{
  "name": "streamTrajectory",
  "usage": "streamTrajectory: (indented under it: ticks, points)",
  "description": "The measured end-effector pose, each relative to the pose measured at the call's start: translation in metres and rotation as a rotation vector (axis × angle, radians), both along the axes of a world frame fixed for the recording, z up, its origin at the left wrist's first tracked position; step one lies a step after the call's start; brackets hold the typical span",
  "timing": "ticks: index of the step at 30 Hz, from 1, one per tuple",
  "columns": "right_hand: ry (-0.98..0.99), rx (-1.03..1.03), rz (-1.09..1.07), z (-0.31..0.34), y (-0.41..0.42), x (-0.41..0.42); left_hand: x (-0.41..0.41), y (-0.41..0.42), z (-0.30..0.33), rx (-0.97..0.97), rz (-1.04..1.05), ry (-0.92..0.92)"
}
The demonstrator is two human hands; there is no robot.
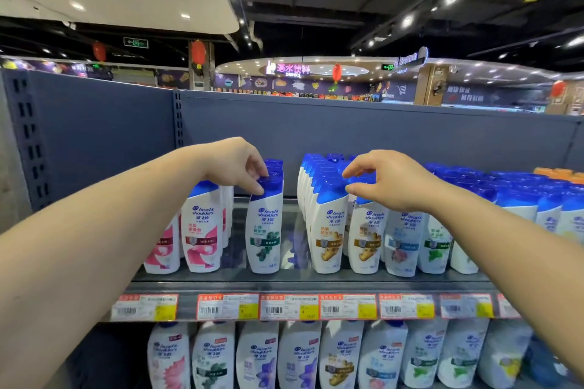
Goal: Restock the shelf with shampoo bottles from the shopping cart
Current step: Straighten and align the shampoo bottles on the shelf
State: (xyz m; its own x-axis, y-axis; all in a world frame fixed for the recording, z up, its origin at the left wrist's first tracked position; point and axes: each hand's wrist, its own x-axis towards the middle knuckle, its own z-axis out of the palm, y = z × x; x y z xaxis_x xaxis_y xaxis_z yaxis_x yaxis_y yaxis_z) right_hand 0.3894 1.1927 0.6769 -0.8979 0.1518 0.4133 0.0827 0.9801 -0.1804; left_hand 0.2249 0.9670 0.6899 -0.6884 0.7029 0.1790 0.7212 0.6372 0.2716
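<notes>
Left hand (235,164) pinches the blue cap of the green-label shampoo bottle (264,230), right hand (387,180) hovers half-curled over the ginger-label bottle (365,230), holding nothing I can see.

Both bottles stand upright on the top shelf (284,286), the green one alone in its lane with a gap on either side, the ginger one tight against its neighbours. Glossy plastic, so likely slick, stiff and moderately heavy if full; the waist below the cap looks the safer hold. That shelf surface is smooth and reflective, price tags (286,306) along its lip, more bottles below, supermarket aisles beyond; no cart in view.
</notes>
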Motion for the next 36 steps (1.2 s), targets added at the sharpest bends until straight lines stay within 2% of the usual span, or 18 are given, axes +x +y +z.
streamTrajectory:
  ticks: [15, 23, 36]
  points:
    - [-0.001, 0.036, 0.008, -0.006, 0.0, -0.007, 0.001, 0.001, -0.012, 0.071, -0.011, 0.052]
    - [-0.056, 0.218, -0.052, -0.013, -0.006, -0.019, 0.001, 0.0, -0.011, 0.055, 0.002, 0.063]
    - [-0.073, 0.218, -0.083, -0.013, -0.011, -0.019, 0.007, -0.004, -0.014, 0.099, 0.035, 0.031]
